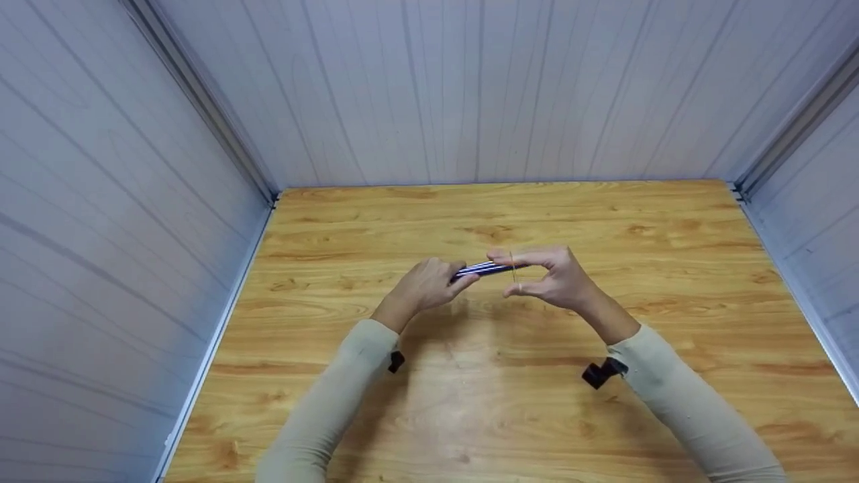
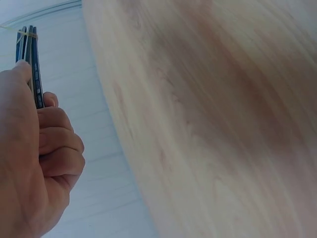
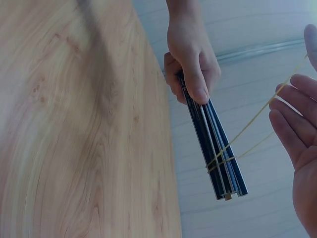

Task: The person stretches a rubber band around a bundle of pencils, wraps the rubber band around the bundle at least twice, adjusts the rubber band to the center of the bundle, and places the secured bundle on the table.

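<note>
A bundle of slim dark-blue sticks with pale edges (image 3: pixel 212 139), held above the wooden surface (image 1: pixel 470 402), is gripped by the curled left hand (image 1: pixel 423 285); the right hand (image 1: pixel 547 275), fingers spread, stretches a thin yellow rubber band (image 3: pixel 247 134) wrapped near its end.

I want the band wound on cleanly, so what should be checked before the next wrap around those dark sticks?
1. Left hand grips the bundle of dark blue flat sticks firmly at one end: ok.
2. Thin yellow rubber band already looped round the bundle near its free end: ok.
3. Band stretched taut from the bundle to the right hand: ok.
4. Stick ends flush at the free end: not ok, one pale end sits slightly off.
5. Bundle held clear above the light wooden tabletop: ok.
6. Number of turns already wound: cannot tell.
</note>
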Tool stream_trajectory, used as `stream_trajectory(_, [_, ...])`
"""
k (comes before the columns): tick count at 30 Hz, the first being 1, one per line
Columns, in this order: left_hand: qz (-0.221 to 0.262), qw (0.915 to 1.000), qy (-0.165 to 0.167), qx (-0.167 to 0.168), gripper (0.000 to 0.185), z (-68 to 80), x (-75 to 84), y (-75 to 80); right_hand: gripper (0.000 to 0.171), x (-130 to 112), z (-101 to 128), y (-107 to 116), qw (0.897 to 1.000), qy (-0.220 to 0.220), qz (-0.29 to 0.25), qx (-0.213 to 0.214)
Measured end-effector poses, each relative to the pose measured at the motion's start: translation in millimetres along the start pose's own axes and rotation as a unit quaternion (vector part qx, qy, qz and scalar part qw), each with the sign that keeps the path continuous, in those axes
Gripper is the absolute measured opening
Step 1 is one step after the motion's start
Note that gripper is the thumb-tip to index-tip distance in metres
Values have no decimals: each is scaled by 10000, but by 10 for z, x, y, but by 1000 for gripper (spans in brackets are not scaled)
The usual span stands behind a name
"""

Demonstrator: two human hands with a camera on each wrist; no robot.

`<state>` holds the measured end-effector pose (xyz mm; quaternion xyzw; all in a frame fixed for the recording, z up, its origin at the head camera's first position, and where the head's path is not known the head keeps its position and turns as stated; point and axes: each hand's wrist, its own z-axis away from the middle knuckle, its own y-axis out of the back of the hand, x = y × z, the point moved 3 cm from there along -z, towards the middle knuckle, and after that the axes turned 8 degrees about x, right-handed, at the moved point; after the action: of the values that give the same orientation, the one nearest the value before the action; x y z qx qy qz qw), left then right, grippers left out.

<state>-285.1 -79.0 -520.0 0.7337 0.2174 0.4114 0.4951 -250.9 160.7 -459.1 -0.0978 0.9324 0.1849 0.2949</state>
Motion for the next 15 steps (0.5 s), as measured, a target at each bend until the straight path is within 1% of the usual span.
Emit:
stream_trajectory(3, [144,9996,148,171,47,-13,-39,-14,50,-29,2,-27,9993,366,97,1])
stream_trajectory(8, [524,9963,489,480,45,-36,-89,-11,67,-70,28,-68,9934,958,638,-3])
stream_trajectory(12, [712,9919,744,743,44,-58,-77,15,74,-85,46,-75,9894,1146,886,114])
stream_trajectory(15, [1020,9859,906,968,45,-73,-71,43,84,-102,61,-93,9862,1256,1075,109])
